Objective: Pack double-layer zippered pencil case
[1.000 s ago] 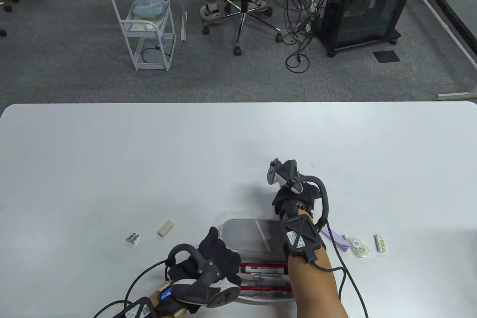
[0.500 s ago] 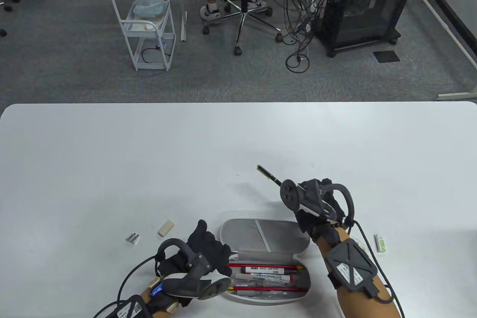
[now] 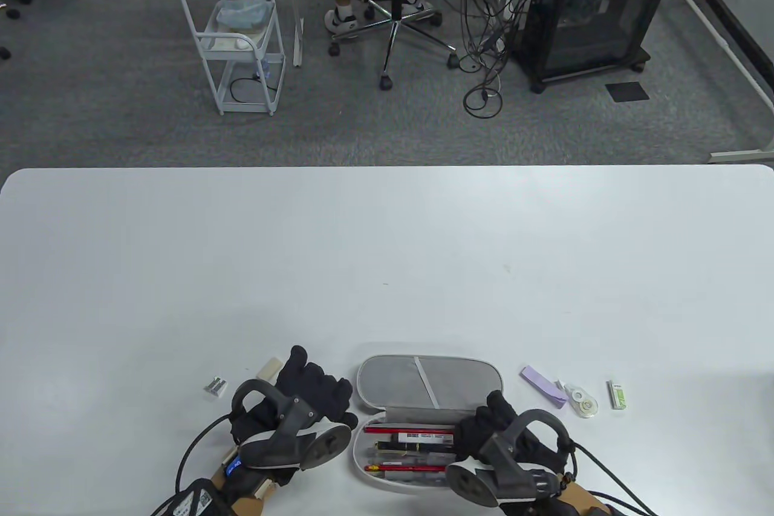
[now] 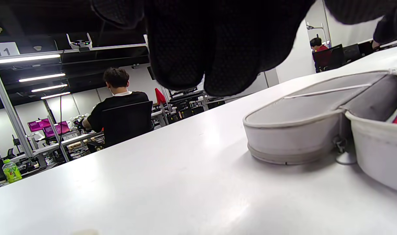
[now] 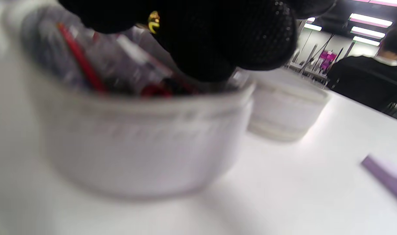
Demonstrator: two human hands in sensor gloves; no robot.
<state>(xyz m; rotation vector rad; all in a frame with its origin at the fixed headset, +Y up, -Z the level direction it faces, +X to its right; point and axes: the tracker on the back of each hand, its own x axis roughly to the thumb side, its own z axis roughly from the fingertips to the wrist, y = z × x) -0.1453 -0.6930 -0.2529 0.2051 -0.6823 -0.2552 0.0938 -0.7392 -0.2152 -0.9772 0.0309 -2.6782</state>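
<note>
The grey zippered pencil case (image 3: pixel 387 483) lies open at the near table edge, its lid (image 3: pixel 423 380) folded back flat. The tray holds red pencils (image 3: pixel 411 430) and markers. My right hand (image 3: pixel 478 426) is over the tray's right end and holds the end of a black pen with gold trim (image 3: pixel 396 448) that lies among them. The pen's gold part shows between the fingers in the blurred right wrist view (image 5: pixel 153 20). My left hand (image 3: pixel 314 388) rests empty on the table just left of the case. The case also shows in the left wrist view (image 4: pixel 299 137).
A beige eraser (image 3: pixel 269 368) lies by my left fingertips, with small silver pieces (image 3: pixel 215 386) further left. Right of the case lie a purple strip (image 3: pixel 544 386), a correction tape (image 3: pixel 583 402) and a small green-white box (image 3: pixel 617 395).
My right hand lifted the black pen from beyond the case and brought it down into the tray. My left hand slid left off the tray's end, towards the eraser.
</note>
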